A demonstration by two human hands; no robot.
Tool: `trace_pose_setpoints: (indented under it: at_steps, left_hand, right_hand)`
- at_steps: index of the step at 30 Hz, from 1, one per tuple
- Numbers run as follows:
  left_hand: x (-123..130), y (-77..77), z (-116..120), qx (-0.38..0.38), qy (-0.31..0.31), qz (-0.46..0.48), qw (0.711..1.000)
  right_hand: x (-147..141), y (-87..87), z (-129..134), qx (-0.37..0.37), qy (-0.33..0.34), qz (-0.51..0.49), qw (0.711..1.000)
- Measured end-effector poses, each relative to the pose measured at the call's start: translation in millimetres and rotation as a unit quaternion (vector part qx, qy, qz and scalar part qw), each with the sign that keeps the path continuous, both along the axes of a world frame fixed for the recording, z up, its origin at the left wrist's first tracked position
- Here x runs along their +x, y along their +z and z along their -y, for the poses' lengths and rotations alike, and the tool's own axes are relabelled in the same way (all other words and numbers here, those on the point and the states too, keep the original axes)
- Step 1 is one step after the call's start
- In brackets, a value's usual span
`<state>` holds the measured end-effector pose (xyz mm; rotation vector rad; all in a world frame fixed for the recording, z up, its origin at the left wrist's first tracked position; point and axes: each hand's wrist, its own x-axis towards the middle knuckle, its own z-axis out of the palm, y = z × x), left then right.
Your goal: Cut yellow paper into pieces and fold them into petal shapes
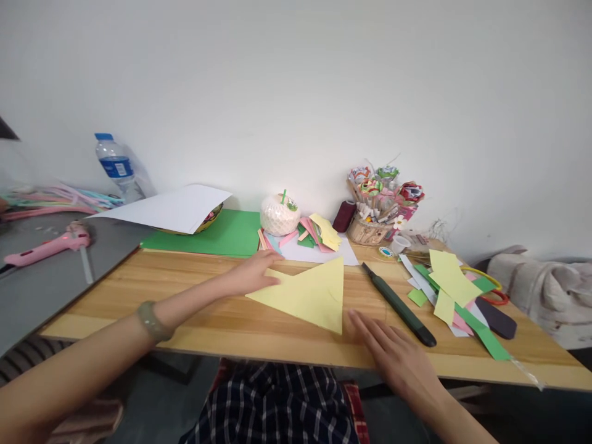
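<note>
The yellow paper lies lengthwise left to right, its narrow end at the open left hand, its wide edge just beside the flat, empty right hand.

The person wears one bangle on the left forearm, between the elbow and the left hand. It is a thick, round band of dull grey-green colour, with smooth surface and some paler spots. Both forearms are bare. The right hand has slim fingers. Over the lap is dark navy cloth with thin white checks, and red checked cloth shows beside it.
</note>
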<state>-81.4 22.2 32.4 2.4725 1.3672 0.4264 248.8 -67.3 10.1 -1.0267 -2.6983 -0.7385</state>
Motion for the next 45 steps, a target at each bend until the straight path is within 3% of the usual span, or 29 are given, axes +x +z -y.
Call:
trace_pose_setpoints:
  at_steps: [5,9,15,19,22,26,29,32,37,39,41,42,43,45]
  left_hand:
    - [43.6,-0.7,-15.7,-0.095,-0.003,-0.044,0.995]
    - [50.1,2.6,-21.8,-0.146,-0.009,-0.035,0.989]
    - [36.2,4.5,0.6,-0.197,-0.001,0.078,0.977]
    - [18.5,1.2,21.2,-0.177,0.062,0.204,0.961]
    - [3.2,-2.6,32.7,-0.139,0.149,0.321,0.925]
    - [-4.0,-12.3,49.4,-0.106,0.256,0.442,0.853]
    - [5.0,-24.1,62.2,-0.133,0.281,0.475,0.823]
    - [11.5,-35.0,70.1,-0.162,0.282,0.469,0.821]
    - [-8.7,-31.4,68.4,-0.060,0.371,0.433,0.820]
    - [-18.7,-21.5,63.3,0.005,0.325,0.395,0.859]
    - [-23.5,-12.1,55.6,0.060,0.161,0.284,0.943]
    - [-23.7,-9.2,50.9,0.069,0.073,0.217,0.971]
    - [-22.5,-8.2,45.8,0.072,0.003,0.151,0.986]
    - [-17.5,-11.5,35.6,0.053,-0.062,0.031,0.996]
  right_hand:
    - [18.4,-1.0,-20.6,0.047,-0.176,-0.059,0.982]
    - [42.7,-10.9,-36.4,0.026,-0.276,-0.068,0.958]
    - [56.1,-25.7,-43.3,0.017,-0.280,-0.082,0.956]
    - [51.6,-28.8,-42.9,0.020,-0.292,-0.098,0.951]
    - [47.1,-25.4,-39.6,0.028,-0.312,-0.115,0.943]
    - [38.9,-12.7,-32.1,0.036,-0.338,-0.162,0.927]
    - [28.2,-2.3,-23.1,0.029,-0.308,-0.203,0.929]
    - [14.7,3.1,-8.6,-0.005,-0.238,-0.226,0.945]
    - [-0.6,3.5,20.7,-0.077,-0.172,-0.220,0.957]
    - [-4.4,4.8,31.7,-0.114,-0.145,-0.219,0.958]
    - [-9.1,6.7,42.9,-0.156,-0.110,-0.213,0.958]
    - [-11.9,7.2,48.8,-0.181,-0.089,-0.206,0.958]
    - [-14.9,6.9,54.9,-0.203,-0.068,-0.194,0.957]
    - [-21.1,3.5,67.3,-0.227,-0.029,-0.157,0.961]
